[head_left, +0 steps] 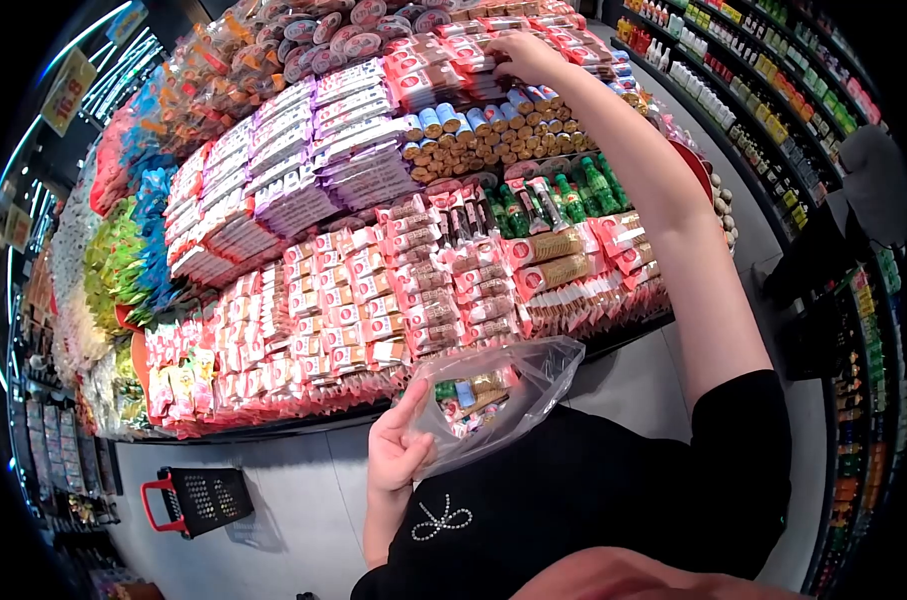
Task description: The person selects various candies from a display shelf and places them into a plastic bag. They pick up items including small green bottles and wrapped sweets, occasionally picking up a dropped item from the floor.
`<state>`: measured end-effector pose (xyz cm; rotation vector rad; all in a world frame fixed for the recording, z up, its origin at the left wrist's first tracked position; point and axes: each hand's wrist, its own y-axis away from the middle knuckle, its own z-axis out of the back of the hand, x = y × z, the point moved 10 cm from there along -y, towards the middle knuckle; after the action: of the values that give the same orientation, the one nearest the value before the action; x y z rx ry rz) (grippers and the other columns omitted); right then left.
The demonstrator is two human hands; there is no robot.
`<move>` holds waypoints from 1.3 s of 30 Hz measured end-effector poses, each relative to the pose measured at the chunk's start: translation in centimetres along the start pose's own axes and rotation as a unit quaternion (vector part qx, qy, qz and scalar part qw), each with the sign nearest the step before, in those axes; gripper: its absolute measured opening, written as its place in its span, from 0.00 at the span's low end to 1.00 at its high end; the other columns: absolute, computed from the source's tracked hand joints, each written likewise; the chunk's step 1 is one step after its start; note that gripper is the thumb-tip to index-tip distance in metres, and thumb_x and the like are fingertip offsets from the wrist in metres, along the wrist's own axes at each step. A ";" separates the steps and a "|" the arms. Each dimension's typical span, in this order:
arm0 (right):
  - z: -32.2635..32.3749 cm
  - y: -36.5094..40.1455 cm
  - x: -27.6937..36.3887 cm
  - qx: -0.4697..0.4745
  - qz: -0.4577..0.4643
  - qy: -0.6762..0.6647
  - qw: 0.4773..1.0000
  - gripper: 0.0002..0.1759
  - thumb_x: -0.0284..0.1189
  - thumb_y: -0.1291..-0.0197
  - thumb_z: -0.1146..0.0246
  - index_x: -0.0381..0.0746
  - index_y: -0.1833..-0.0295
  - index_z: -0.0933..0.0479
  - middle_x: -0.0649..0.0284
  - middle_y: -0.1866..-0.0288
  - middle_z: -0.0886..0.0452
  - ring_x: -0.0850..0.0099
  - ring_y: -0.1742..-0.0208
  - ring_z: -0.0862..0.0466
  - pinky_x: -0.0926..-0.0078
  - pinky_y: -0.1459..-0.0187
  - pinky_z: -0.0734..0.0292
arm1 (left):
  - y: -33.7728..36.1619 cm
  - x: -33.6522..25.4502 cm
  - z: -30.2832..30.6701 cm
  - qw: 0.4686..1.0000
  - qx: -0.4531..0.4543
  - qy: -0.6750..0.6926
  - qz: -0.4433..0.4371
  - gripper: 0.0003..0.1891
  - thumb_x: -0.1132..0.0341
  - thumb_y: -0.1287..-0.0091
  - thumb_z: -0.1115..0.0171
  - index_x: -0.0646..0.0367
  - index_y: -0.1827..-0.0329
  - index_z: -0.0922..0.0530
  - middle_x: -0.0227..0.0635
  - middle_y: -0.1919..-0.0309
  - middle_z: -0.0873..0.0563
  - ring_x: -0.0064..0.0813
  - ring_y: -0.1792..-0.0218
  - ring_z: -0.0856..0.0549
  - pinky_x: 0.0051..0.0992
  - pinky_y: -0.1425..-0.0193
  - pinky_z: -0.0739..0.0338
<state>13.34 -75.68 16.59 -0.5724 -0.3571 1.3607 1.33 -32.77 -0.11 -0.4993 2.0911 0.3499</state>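
Pinched shut in the left hand (pixel 399 450) grip: rim of a thin, crinkly clear plastic bag (pixel 514 380), low by the chest, holding small wrapped sweets. Stretched up the heaped counter (pixel 624 332) with the right hand (pixel 522 55), fingers down on glossy red-and-white packets (pixel 439 62); cannot tell whether closed on one. Risk: slick film slipping from so light a pinch and spilling, or the long reach toppling smooth stacked packs.

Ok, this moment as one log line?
left hand: pinches clear plastic bag holding wrapped snacks | right hand: stretched up onto red-white packets atop display, grip unclear | floor: basket
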 end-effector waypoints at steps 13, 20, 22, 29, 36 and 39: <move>6.6 3.6 2.8 -0.261 -0.009 0.061 0.963 0.17 0.24 0.46 0.48 0.39 0.49 0.33 0.57 0.58 0.25 0.60 0.56 0.25 0.67 0.56 0.29 | -0.2 0.1 0.1 1.000 0.007 -0.014 0.002 0.31 0.86 0.46 0.54 0.68 0.37 0.46 0.38 0.37 0.38 0.08 0.85 0.37 0.12 0.82 0.46; 15.0 13.6 13.6 -0.200 0.006 -0.265 0.943 0.19 0.15 0.52 0.46 0.36 0.51 0.31 0.57 0.60 0.24 0.63 0.59 0.23 0.71 0.56 0.29 | -0.2 -0.1 0.1 1.000 0.003 -0.026 -0.009 0.31 0.87 0.47 0.55 0.69 0.37 0.46 0.41 0.37 0.40 0.08 0.86 0.38 0.12 0.83 0.46; 14.9 17.5 19.4 -0.085 0.072 -0.371 0.922 0.15 0.18 0.52 0.45 0.37 0.56 0.30 0.58 0.62 0.25 0.61 0.61 0.24 0.69 0.60 0.29 | -0.4 -0.4 -0.4 0.999 0.019 -0.012 -0.025 0.31 0.88 0.48 0.56 0.70 0.37 0.47 0.44 0.36 0.42 0.08 0.86 0.38 0.13 0.84 0.47; 3.6 27.7 28.6 0.202 0.069 -0.443 0.871 0.13 0.26 0.50 0.43 0.38 0.56 0.30 0.57 0.61 0.25 0.60 0.59 0.24 0.67 0.59 0.29 | -0.2 0.1 0.3 0.999 -0.028 -0.011 -0.013 0.32 0.86 0.49 0.54 0.70 0.37 0.47 0.47 0.36 0.42 0.08 0.88 0.38 0.13 0.85 0.48; -3.3 30.0 32.6 0.359 0.079 -0.363 0.856 0.08 0.29 0.55 0.43 0.38 0.67 0.26 0.55 0.68 0.24 0.59 0.63 0.22 0.64 0.64 0.27 | 0.0 0.3 1.1 0.996 -0.069 -0.046 -0.014 0.37 0.75 0.50 0.40 0.68 0.36 0.48 0.48 0.39 0.36 0.08 0.88 0.37 0.12 0.86 0.47; -4.7 30.8 33.9 0.326 0.075 -0.378 0.863 0.07 0.28 0.56 0.44 0.38 0.70 0.23 0.56 0.73 0.22 0.59 0.69 0.20 0.63 0.69 0.25 | 0.0 0.2 1.1 0.996 -0.075 -0.046 -0.018 0.38 0.75 0.50 0.40 0.68 0.36 0.48 0.48 0.40 0.36 0.08 0.88 0.37 0.11 0.85 0.47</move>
<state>-2.65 -40.10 -7.87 0.5421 -0.4475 1.7087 2.03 -32.33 -0.81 -0.5975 1.9730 0.5013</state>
